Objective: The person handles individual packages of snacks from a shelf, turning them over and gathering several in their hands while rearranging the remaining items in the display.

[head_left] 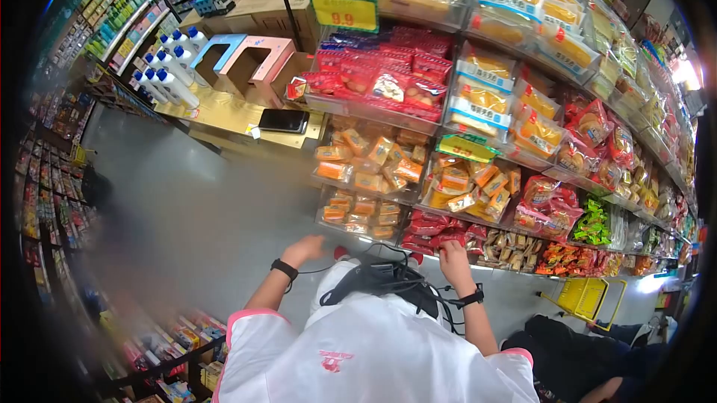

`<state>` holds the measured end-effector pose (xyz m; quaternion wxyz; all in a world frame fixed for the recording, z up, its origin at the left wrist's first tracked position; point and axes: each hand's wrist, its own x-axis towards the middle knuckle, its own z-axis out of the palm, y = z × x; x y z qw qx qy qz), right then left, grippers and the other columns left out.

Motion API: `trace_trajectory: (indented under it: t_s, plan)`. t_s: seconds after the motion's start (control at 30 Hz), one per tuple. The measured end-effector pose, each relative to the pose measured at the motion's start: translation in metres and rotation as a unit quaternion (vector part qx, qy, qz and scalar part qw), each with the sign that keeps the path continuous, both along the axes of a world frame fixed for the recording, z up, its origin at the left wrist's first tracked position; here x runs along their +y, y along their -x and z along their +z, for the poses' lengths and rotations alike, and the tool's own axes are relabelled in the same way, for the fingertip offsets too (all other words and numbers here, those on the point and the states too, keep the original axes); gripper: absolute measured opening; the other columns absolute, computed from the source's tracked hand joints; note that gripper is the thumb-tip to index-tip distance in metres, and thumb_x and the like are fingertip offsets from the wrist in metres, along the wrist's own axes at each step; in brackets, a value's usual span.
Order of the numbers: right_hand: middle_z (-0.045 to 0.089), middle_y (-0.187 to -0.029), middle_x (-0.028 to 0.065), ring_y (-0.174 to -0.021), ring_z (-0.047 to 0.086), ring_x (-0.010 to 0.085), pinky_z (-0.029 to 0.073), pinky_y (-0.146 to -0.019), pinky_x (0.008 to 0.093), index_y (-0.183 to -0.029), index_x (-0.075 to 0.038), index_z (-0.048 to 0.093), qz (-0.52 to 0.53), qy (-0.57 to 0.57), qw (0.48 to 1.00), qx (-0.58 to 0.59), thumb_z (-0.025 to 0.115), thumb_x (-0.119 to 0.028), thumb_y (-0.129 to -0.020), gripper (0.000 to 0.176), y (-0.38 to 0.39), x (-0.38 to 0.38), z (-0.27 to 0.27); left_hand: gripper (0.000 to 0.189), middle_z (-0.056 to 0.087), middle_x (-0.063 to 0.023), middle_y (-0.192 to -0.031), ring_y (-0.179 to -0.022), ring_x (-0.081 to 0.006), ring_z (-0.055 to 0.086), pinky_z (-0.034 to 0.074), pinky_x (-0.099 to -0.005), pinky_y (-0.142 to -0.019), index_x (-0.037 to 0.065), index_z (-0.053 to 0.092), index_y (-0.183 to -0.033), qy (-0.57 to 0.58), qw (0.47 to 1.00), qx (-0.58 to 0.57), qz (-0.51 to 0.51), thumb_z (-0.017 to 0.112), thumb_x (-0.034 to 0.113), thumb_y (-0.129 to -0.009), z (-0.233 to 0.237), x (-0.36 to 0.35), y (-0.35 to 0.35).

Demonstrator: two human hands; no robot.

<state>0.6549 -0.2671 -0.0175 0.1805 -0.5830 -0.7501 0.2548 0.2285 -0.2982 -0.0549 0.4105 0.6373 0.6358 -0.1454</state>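
My left hand (305,248) hangs over the floor in front of the shelves. Its fingers stretch out to the right, slightly blurred, and it holds nothing. My right hand (454,259) is at the front of a low bin of red snack packets (431,227). Its fingers are bent and close together against the packets. Whatever lies between them, if anything, is hidden. Beside that bin on the right are small brown wrapped snacks (510,248). Just above sit bins of orange-wrapped small cakes (467,186), with another such bin (360,213) to the left.
Higher tiers hold red packets (388,78) and bagged bread (482,93). A phone (284,121) lies on a wooden ledge near white bottles (175,89). A yellow basket cart (582,302) and a person in dark clothes (564,354) are at the lower right.
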Motion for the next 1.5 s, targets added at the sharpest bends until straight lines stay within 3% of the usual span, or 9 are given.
trace_trajectory:
  t_s: [0.37, 0.53, 0.73, 0.87, 1.0, 1.1, 1.23, 1.33, 1.5]
  plan:
    - [0.058, -0.104, 0.0239, -0.094, 0.057, 0.0427, 0.048, -0.083, 0.0488, -0.107, 0.0, 0.057, 0.118, 0.133, 0.983, -0.054, 0.057, -0.01, -0.081, 0.027, 0.132, -0.013, -0.069, 0.036, 0.057, -0.0282, -0.106, -0.102, -0.045, 0.054, 0.046, -0.049, -0.088, -0.005, 0.051, -0.111, -0.165, 0.978, -0.125, 0.025, 0.059, 0.006, -0.077, -0.046, 0.026, 0.041]
    - [0.058, -0.102, 0.0232, -0.091, 0.057, 0.0412, 0.048, -0.082, 0.047, -0.103, 0.001, 0.057, 0.104, 0.087, 0.987, -0.084, 0.058, -0.011, -0.081, 0.025, 0.176, 0.014, -0.106, 0.046, 0.051, -0.0245, -0.119, -0.116, -0.0414, 0.047, 0.041, -0.0466, -0.097, -0.002, 0.049, -0.12, -0.279, 0.948, -0.149, -0.035, 0.057, 0.001, -0.075, -0.104, 0.066, 0.031]
    - [0.056, -0.111, 0.0165, -0.1, 0.06, 0.0352, 0.051, -0.083, 0.0477, -0.122, -0.005, 0.05, 0.133, -0.019, 0.975, -0.179, 0.06, -0.013, -0.08, 0.044, 0.218, 0.065, -0.156, 0.039, 0.056, -0.0157, -0.105, -0.099, -0.0316, 0.055, 0.047, -0.0434, -0.082, 0.009, 0.053, -0.121, -0.431, 0.894, 0.018, -0.118, 0.055, 0.012, -0.082, -0.158, 0.095, 0.006]
    - [0.058, -0.115, 0.0153, -0.1, 0.061, 0.0338, 0.052, -0.081, 0.0478, -0.124, -0.007, 0.049, 0.161, 0.025, 0.962, -0.221, 0.058, -0.013, -0.081, 0.044, 0.239, 0.083, -0.173, 0.061, 0.055, -0.0146, -0.125, -0.118, -0.0304, 0.051, 0.043, -0.0426, -0.089, 0.013, 0.052, -0.125, -0.21, 0.973, 0.037, -0.093, 0.072, 0.01, -0.068, -0.155, 0.111, -0.004]
    - [0.06, -0.113, 0.0148, -0.106, 0.061, 0.0321, 0.051, -0.084, 0.0481, -0.125, -0.012, 0.05, 0.225, 0.033, 0.932, -0.283, 0.057, -0.017, -0.084, 0.043, 0.25, 0.096, -0.175, 0.039, 0.067, -0.0086, -0.109, -0.106, -0.0204, 0.061, 0.044, -0.0375, -0.091, 0.012, 0.064, -0.108, -0.292, 0.953, 0.05, -0.064, 0.07, 0.013, -0.069, -0.204, 0.113, -0.005]
    - [0.048, -0.133, 0.0226, -0.126, 0.047, 0.0385, 0.04, -0.102, 0.049, -0.138, -0.007, 0.035, 0.258, 0.176, 0.912, -0.266, 0.083, -0.03, -0.066, 0.089, 0.254, 0.11, -0.17, 0.035, 0.065, -0.009, -0.113, -0.11, -0.0224, 0.06, 0.044, -0.0384, -0.092, 0.012, 0.064, -0.11, -0.376, 0.922, 0.055, -0.077, 0.065, 0.016, -0.076, -0.196, 0.112, -0.005]
    - [0.039, -0.142, 0.024, -0.136, 0.028, 0.0444, 0.026, -0.109, 0.0549, -0.143, -0.01, 0.028, 0.224, 0.213, 0.903, -0.298, 0.075, -0.041, -0.073, 0.09, 0.256, 0.096, -0.195, 0.031, 0.064, -0.0108, -0.118, -0.113, -0.0239, 0.057, 0.042, -0.0402, -0.095, 0.011, 0.063, -0.113, -0.305, 0.951, 0.022, -0.04, 0.057, 0.018, -0.084, -0.162, 0.117, -0.011]
    - [0.042, -0.134, 0.0244, -0.127, 0.037, 0.0423, 0.03, -0.103, 0.0532, -0.141, -0.011, 0.032, 0.231, 0.118, 0.918, -0.3, 0.07, -0.039, -0.075, 0.081, 0.245, 0.084, -0.22, 0.03, 0.061, -0.0112, -0.123, -0.114, -0.027, 0.056, 0.042, -0.0429, -0.094, 0.009, 0.064, -0.112, -0.356, 0.934, 0.002, -0.032, 0.055, 0.02, -0.086, -0.182, 0.108, -0.012]
    - [0.047, -0.121, 0.02, -0.115, 0.044, 0.0378, 0.036, -0.097, 0.048, -0.137, -0.015, 0.04, 0.234, -0.035, 0.922, -0.307, 0.063, -0.017, -0.075, 0.066, 0.242, 0.071, -0.245, 0.032, 0.062, -0.0124, -0.119, -0.113, -0.0284, 0.056, 0.042, -0.0427, -0.095, 0.009, 0.063, -0.112, -0.126, 0.992, 0.011, -0.024, 0.06, 0.02, -0.083, -0.183, 0.131, -0.019]
